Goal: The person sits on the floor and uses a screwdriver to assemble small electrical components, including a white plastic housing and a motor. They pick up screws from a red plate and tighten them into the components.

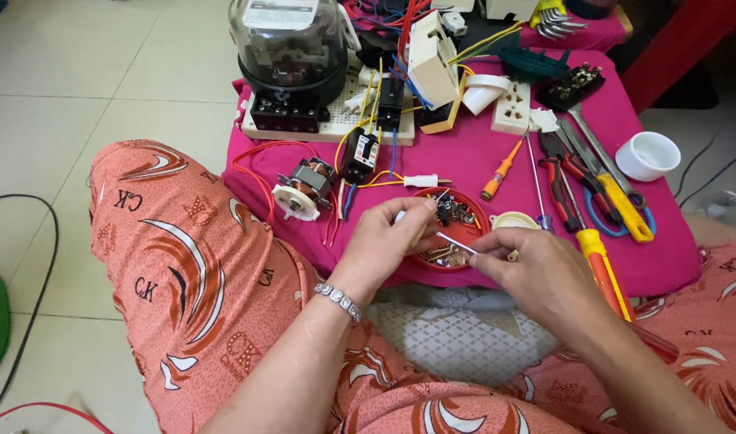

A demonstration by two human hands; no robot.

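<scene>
In the head view, the left hand (392, 237) is raised over the near edge of a pink cloth-covered table (464, 161), its fingertips pinched on a small dark part (445, 210) held just above a red round dish (452, 229) of small metal pieces. The right hand (537, 265) sits just right of it, fingers closed on the near end of a thin metal rod (456, 243), whose tip points left toward the left hand. The two hands are close but not touching; the rod bridges the gap between them. A beaded bracelet (338, 301) circles the left wrist.

The dish lies at the table's near edge, with little bare cloth around it. Left of it rests a small motor (302, 190) with red wires; to the right lie an orange-handled screwdriver (500, 170), red-handled pliers (562, 181), a yellow-handled tool (621, 205) and an orange tool (605, 269) reaching past the near edge. A white cup (648, 155) stands near the right edge. Far off, an electric meter (290, 52) with a clear dome stands on a white perforated board (336, 120), beside switches and a white socket (513, 108). Open tiled floor (79, 72) spreads to the left, crossed by a black cable (42, 265).
</scene>
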